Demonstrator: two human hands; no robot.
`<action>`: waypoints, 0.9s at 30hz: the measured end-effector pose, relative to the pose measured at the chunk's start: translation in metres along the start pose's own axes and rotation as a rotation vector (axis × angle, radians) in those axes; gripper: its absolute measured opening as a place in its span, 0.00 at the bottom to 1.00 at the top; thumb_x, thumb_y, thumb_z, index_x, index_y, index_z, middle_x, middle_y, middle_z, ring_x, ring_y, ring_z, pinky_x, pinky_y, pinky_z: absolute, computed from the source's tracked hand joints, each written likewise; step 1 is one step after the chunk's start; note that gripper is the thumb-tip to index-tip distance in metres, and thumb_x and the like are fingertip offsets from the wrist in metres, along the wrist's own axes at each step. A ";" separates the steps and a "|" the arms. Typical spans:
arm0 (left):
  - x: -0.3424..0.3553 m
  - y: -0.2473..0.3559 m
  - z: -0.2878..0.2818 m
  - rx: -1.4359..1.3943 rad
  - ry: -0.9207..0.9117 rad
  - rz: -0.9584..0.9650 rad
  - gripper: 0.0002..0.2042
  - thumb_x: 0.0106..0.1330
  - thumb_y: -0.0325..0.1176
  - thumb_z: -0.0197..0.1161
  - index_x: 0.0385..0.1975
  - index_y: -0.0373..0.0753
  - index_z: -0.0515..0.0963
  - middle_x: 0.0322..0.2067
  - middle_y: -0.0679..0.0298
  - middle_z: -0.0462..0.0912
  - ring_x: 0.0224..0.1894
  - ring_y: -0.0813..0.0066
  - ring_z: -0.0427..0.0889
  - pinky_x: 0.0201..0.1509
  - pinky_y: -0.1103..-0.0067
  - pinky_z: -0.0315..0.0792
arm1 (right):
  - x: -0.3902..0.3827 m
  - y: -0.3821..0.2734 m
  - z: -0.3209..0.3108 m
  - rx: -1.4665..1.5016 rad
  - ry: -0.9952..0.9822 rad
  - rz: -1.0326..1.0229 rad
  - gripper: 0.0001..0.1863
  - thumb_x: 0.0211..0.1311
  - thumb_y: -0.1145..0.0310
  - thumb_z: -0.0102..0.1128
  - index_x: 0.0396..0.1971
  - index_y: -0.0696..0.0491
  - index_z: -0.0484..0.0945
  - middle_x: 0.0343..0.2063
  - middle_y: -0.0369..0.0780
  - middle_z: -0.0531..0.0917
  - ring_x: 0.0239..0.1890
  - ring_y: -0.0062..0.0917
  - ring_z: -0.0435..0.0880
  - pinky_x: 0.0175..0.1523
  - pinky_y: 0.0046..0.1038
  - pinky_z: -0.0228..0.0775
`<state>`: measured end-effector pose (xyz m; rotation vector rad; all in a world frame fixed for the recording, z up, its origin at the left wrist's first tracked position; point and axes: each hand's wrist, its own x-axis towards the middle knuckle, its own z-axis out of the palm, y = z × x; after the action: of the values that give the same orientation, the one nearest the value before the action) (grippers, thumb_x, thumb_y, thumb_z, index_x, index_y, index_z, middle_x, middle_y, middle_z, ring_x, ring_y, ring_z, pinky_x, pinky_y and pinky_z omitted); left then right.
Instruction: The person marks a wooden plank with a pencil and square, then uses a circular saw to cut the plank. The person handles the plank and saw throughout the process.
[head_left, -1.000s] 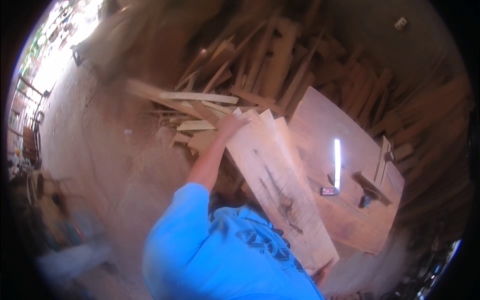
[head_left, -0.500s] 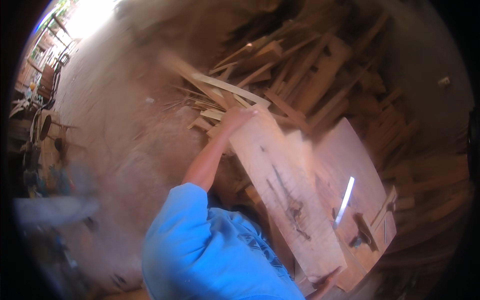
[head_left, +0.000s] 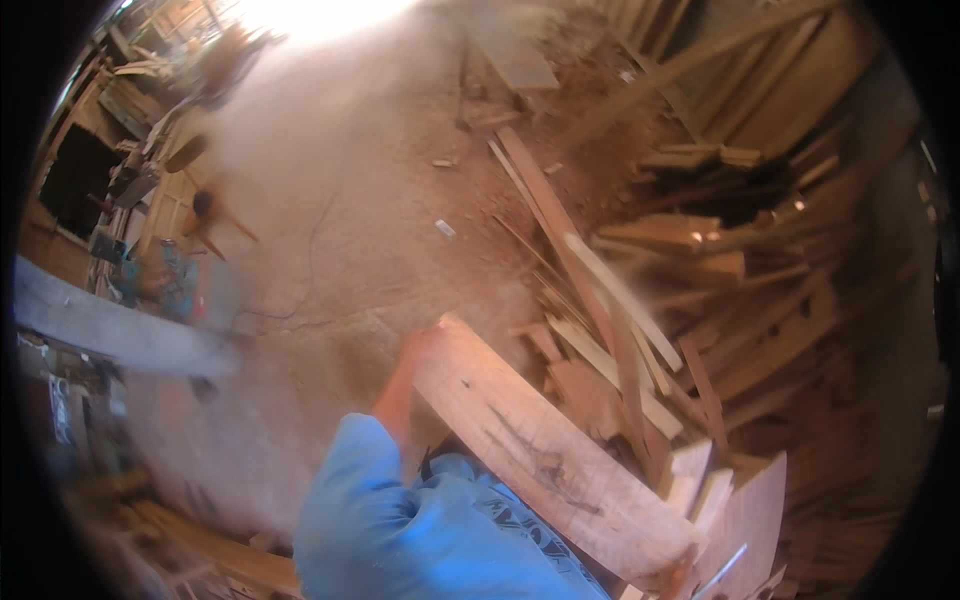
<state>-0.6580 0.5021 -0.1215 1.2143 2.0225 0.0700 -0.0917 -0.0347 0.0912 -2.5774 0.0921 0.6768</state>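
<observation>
A wide, pale wooden plank [head_left: 545, 440] with dark knots and cracks lies slantwise in front of my body. My left hand [head_left: 424, 345] is closed on its far left end, thumb side blurred. At its near right end a small part of my right hand [head_left: 679, 580] shows against the edge, its fingers mostly hidden by the plank. Just beyond that end stands a reddish panel [head_left: 762, 510] with a bright strip of light on it, beside pale offcut blocks [head_left: 692, 470].
A heap of scrap boards [head_left: 720, 260] fills the right side, with long strips [head_left: 620, 300] jutting out. Planks [head_left: 780, 80] lean at the far right. A wooden stool [head_left: 203, 203] and a grey beam [head_left: 110, 325] are on the left. The dusty floor [head_left: 330, 200] stretches toward bright light.
My view has swung to the right-hand pile's left, showing more floor. The plank, held at both ends, has turned and come away from the reddish panel, its far end lower in view.
</observation>
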 end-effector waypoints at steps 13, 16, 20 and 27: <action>0.150 0.008 -0.233 -0.587 0.191 0.012 0.32 0.63 0.58 0.66 0.48 0.29 0.84 0.40 0.54 0.88 0.43 0.68 0.84 0.48 0.70 0.76 | 0.028 -0.311 0.214 -0.049 -0.028 -0.515 0.45 0.65 0.33 0.55 0.44 0.70 0.83 0.39 0.63 0.85 0.46 0.53 0.83 0.52 0.44 0.72; 0.200 0.037 -0.250 -0.666 0.141 -0.037 0.33 0.64 0.58 0.66 0.49 0.28 0.83 0.40 0.51 0.87 0.46 0.66 0.83 0.49 0.70 0.76 | 0.040 -0.396 0.271 -0.021 0.075 -0.562 0.47 0.62 0.30 0.55 0.45 0.69 0.83 0.42 0.63 0.84 0.50 0.55 0.82 0.56 0.44 0.71; 0.281 0.103 -0.283 -0.477 0.239 -0.204 0.35 0.64 0.59 0.65 0.54 0.28 0.80 0.52 0.43 0.82 0.59 0.54 0.80 0.61 0.62 0.73 | 0.073 -0.512 0.353 -0.149 0.031 -0.486 0.48 0.61 0.28 0.53 0.45 0.68 0.83 0.42 0.63 0.84 0.51 0.55 0.82 0.56 0.45 0.72; 0.388 0.231 -0.333 -0.494 0.256 -0.101 0.30 0.63 0.58 0.68 0.42 0.30 0.85 0.36 0.55 0.85 0.40 0.67 0.83 0.44 0.67 0.76 | 0.075 -0.584 0.394 -0.167 -0.008 -0.366 0.42 0.66 0.34 0.55 0.49 0.67 0.82 0.45 0.55 0.86 0.47 0.46 0.83 0.54 0.42 0.73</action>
<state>-0.7980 1.0349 -0.0157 0.8187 2.1065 0.6647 -0.0981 0.6682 0.0017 -2.6458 -0.4453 0.5751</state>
